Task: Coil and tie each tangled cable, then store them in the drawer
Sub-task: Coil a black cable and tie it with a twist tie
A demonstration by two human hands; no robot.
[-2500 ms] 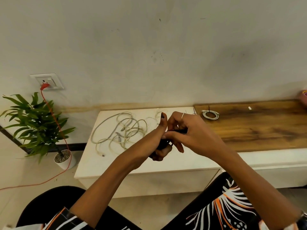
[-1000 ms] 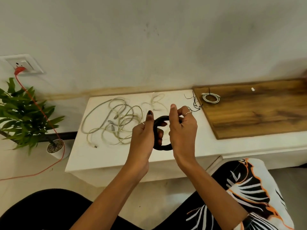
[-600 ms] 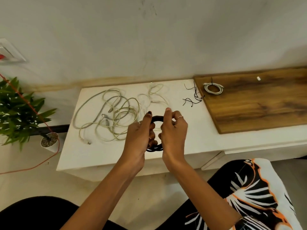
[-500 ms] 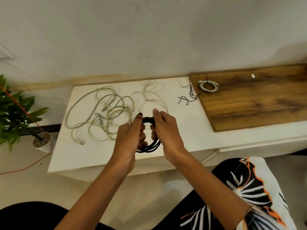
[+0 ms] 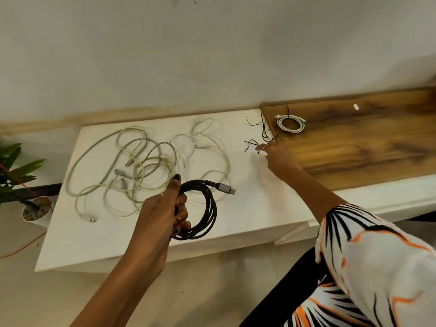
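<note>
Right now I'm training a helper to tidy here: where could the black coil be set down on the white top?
The bare strip of white top between the black coil and the wooden board is free, as is the near-left corner. The pale cable tangle crowds the left and middle; twist ties lie by the right hand.

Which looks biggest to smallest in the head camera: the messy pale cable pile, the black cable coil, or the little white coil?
1. Messy pale cable pile, clearly the widest.
2. Black cable coil, though it is held up nearer the camera, so it may look bigger than it is.
3. Little white coil, farthest away.
</note>
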